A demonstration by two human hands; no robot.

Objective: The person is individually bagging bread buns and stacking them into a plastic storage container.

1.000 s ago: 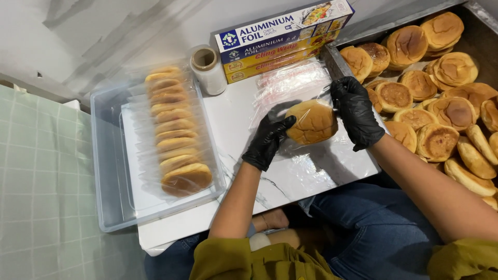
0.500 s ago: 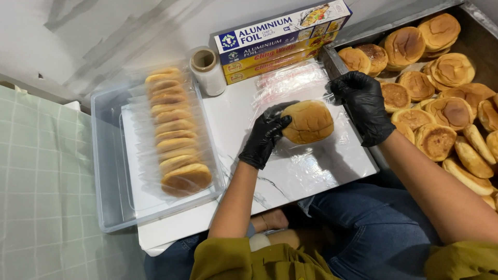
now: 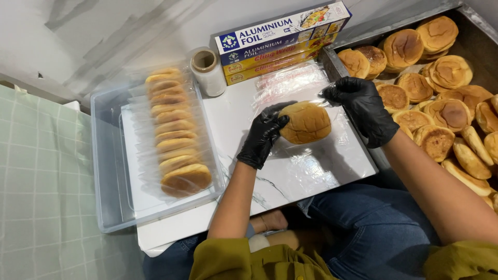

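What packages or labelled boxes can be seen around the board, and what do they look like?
Top box: long and narrow, at the board's far edge, blue and white with a small food picture at its right end.
Lower boxes: stacked beneath it, long, yellow-orange with red lettering.
Film roll: upright on a cardboard core, left of the boxes, unlabelled.
No signs or screens.

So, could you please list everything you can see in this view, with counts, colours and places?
bun: one, golden brown, on the cling film sheet, mid-board
cling film sheet: one, clear, spread on the board
white board: one, marbled, over the lap
wrapped buns: a row, about ten, in the plastic tub
plastic tub: one, clear, left
film roll: one, upright, by the boxes
wrap boxes: stacked, blue and yellow, top
loose buns: many, brown, in the metal tray, right
left hand: black glove, holding the bun
right hand: black glove, pinching the film
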